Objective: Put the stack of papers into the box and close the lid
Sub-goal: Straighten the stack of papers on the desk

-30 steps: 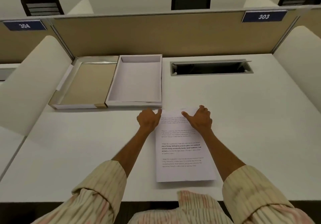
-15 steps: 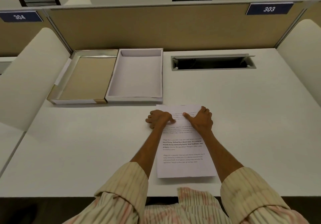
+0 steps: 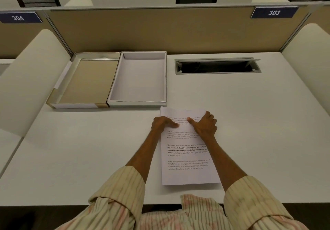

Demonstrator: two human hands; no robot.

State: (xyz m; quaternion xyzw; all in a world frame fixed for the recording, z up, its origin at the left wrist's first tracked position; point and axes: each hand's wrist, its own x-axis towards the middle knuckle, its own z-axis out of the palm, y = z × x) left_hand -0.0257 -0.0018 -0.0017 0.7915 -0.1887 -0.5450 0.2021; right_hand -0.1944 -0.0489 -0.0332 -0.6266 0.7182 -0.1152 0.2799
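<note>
Stack of papers sits flat on the white desk, just in front of the open box. My left hand and right hand pinch its far edges, thumbs on top. Light, floppy, slippery sheets, so I'd guess gripping both sides keeps them squared. Lid lies beside the box.

White desk, recessed cable slot at the far side, open white box at far left, its tan-lined lid touching alongside, stack of printed papers lying near the front edge, just beside the box.
</note>
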